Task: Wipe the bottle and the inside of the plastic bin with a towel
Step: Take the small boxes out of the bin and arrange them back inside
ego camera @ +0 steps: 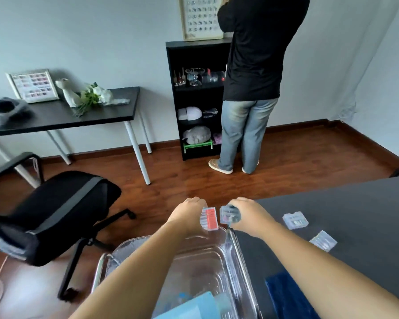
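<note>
- Beyond the table's [355, 203] left edge, over the far end of the bin, the left hand [187, 215] pinches a red-labelled case [209, 218], fingers curled round it.
- Below both hands, the plastic bin [241, 256] stands just beside the table's left edge: clear, glossy, nearly bare inside. A pale blue thing [189, 305] lies at its near end; I cannot tell whether it is the bottle.
- At the table's far left corner, the right hand [251, 215] grips a clear case [229, 214], fingers clamped on it.
- The dark blue towel [286, 295] lies untouched at the table's near edge.
- The step looks like clearing the bin before wiping. Both cases are best set flat beside the two small cases [294, 219] on the table, well apart from the towel.
</note>
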{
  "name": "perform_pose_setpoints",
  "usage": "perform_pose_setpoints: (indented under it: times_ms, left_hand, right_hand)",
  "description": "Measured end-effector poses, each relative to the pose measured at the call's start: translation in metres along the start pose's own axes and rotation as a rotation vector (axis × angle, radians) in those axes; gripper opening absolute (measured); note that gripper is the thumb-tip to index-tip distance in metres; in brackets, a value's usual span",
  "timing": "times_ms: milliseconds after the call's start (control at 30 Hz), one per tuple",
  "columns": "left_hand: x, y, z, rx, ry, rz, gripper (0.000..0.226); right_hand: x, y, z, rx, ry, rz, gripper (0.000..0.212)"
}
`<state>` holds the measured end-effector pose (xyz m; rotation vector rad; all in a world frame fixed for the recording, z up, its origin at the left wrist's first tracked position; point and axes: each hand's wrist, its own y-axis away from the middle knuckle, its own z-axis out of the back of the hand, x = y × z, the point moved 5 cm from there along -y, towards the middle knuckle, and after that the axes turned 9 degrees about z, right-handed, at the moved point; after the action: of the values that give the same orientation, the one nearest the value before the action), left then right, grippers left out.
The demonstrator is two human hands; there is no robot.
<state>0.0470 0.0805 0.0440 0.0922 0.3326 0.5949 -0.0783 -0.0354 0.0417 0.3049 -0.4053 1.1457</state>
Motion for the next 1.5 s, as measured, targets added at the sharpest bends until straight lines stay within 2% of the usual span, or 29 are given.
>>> perform_pose_setpoints:
  times_ms: [267, 433, 533, 1000, 1333, 1500]
  left_hand:
    - [0.09, 0.039, -0.026, 0.045, -0.001, 0.145, 0.064]
    - [0.117, 0.049, -0.066, 0.099, 0.034, 0.191, 0.071]
    - [0.127, 0.052, -0.095, 0.125, 0.031, 0.214, 0.066]
    - [0.147, 0.035, -0.178, 0.123, -0.045, 0.254, 0.053]
    - [0.153, 0.034, -0.188, 0.005, -0.062, 0.229, 0.063]
    - [0.161, 0.036, -0.186, 0.004, -0.071, 0.231, 0.064]
  right_hand:
    - [0.058, -0.025, -0.065, 0.15, 0.004, 0.086, 0.03]
    - [0.067, -0.026, -0.11, 0.267, 0.054, 0.093, 0.027]
    - [0.063, -0.026, -0.142, 0.319, 0.075, 0.075, 0.025]
    - [0.031, -0.036, -0.221, 0.326, 0.257, -0.007, 0.029]
    - [0.028, -0.039, -0.237, 0.317, 0.261, 0.012, 0.046]
    - [0.031, -0.041, -0.241, 0.293, 0.254, 0.026, 0.046]
